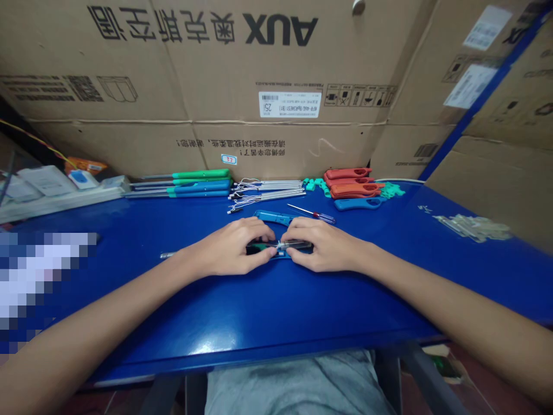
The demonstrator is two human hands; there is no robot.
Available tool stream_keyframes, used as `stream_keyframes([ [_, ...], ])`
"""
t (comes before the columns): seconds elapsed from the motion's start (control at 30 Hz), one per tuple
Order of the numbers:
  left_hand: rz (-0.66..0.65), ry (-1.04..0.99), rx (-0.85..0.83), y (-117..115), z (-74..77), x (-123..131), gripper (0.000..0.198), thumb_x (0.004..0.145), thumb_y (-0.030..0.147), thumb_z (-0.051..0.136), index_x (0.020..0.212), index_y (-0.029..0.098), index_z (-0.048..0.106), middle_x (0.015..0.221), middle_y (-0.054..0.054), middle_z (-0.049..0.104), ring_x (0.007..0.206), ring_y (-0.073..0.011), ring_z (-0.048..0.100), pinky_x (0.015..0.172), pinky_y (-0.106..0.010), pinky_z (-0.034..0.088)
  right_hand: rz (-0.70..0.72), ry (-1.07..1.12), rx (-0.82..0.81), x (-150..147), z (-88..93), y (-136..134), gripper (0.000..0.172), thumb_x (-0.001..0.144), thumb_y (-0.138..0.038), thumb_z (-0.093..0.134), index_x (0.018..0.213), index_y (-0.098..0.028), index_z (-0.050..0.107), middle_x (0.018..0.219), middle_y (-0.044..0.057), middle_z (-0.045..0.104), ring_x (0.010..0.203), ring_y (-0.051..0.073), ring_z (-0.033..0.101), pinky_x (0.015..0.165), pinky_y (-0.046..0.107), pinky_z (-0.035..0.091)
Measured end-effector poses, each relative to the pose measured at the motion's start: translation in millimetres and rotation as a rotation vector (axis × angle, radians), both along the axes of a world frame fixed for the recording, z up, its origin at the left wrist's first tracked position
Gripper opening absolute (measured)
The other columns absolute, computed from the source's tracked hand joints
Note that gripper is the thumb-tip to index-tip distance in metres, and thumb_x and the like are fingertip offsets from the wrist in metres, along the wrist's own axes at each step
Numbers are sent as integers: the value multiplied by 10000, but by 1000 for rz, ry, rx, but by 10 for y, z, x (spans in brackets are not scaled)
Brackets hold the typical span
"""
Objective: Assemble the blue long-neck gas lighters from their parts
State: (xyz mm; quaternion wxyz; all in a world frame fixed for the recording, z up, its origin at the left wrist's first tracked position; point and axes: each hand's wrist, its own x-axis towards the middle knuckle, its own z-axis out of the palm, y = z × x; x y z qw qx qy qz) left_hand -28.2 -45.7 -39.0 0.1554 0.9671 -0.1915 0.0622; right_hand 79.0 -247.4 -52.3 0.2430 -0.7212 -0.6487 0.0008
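Both my hands rest on the blue table [276, 311], closed together on one long dark lighter body [279, 246] with a metal rod sticking out to the left [166, 254]. My left hand [235, 246] pinches its left part and my right hand [322, 245] pinches its right part, fingertips almost meeting over a small white piece in the middle. Just beyond my hands lie a blue plastic shell half [274, 217] and a thin red-handled screwdriver [313, 214].
Along the back edge lie green and blue long lighters [190, 184], a bundle of metal tubes with wires [268, 193], red, orange and blue handle shells [352, 183] and small green parts [391, 190]. Clear plastic pieces [475, 226] sit at right. Cardboard boxes [276, 86] wall the back.
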Motion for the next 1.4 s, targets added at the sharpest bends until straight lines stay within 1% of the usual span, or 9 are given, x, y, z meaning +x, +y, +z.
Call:
stream_keyframes([
  [0.13,18,49,41,5,19,-15,314,834,426,560,1013,179,631,976,-52,631,922,-204,589,830,-318,446,-10,4,-23,-9,9,-6,250,865,-211,529,1054,-136,674,1011,89,614,905,172,599,844,303,468],
  [0.3,56,60,25,-1,23,-10,284,814,438,571,934,182,596,933,-32,621,862,-189,583,755,-303,440,-5,-9,-34,-17,45,-24,284,861,-205,520,1093,-134,666,1011,89,599,890,172,587,823,304,470],
  [0.47,101,79,23,2,39,-29,284,807,442,567,934,188,561,910,-18,611,810,-175,573,695,-291,424,6,-47,2,-14,62,-38,277,866,-200,520,1093,-137,666,1011,92,587,898,172,573,830,308,469],
  [0.6,105,70,47,-6,53,-32,258,811,419,555,927,189,541,914,-21,613,816,-182,581,693,-293,426,14,-80,23,-10,67,-42,257,881,-191,514,1091,-142,652,1027,92,591,941,180,564,872,318,459],
  [0.67,106,59,66,-9,56,-28,259,813,411,553,945,189,536,924,-27,619,836,-192,590,711,-300,435,20,-88,28,1,71,-41,217,886,-186,513,1056,-138,639,1015,88,603,954,183,562,903,330,449],
  [0.77,104,46,91,-6,53,-24,270,820,410,549,975,190,528,939,-35,630,863,-207,604,739,-313,447,30,-86,42,25,69,-38,151,890,-181,521,997,-144,621,992,72,614,950,174,566,989,358,412],
  [0.87,102,33,110,-1,49,-27,270,828,412,543,982,190,529,954,-44,639,872,-215,615,745,-317,455,41,-86,45,40,62,-39,140,892,-180,527,994,-151,618,1011,68,607,970,171,565,1043,375,378],
  [1.1,93,16,121,-11,49,-21,264,833,407,538,986,192,531,947,-45,645,878,-217,625,750,-312,464,54,-87,34,38,75,-43,162,901,-186,512,1010,-146,625,1037,83,601,1008,187,561,1006,375,419],
  [1.4,92,36,131,1,48,-24,266,847,421,526,976,188,524,963,-54,626,877,-214,617,754,-311,466,24,-94,50,53,47,-27,164,892,-186,541,1005,-157,656,1017,79,627,971,183,582,942,351,455],
])
